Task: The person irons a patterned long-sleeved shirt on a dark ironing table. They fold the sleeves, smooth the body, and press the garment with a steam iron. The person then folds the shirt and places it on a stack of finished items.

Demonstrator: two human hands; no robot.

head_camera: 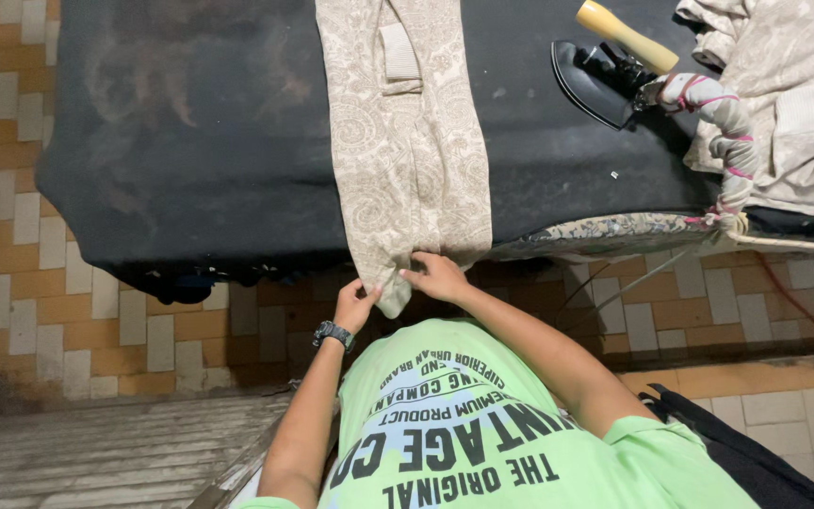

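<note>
The beige paisley-print garment (405, 141) looks light, soft and limp, a thing best taken by its hem edge, which droops over the near side of the dark padded bench (190, 141). The left hand (354, 303) pinches the hem's left corner and the right hand (437, 276) grips it just beside. It lies lengthwise, folded narrow, well apart from the black iron (605, 80).

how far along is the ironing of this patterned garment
Done: the beige patterned garment is laid lengthwise on the dark ironing table. In hand: the left hand and right hand pinch its hanging end at the table edge. Left: the iron sits unheld to the side, and a pile of similar cloth waits beside it.
</note>
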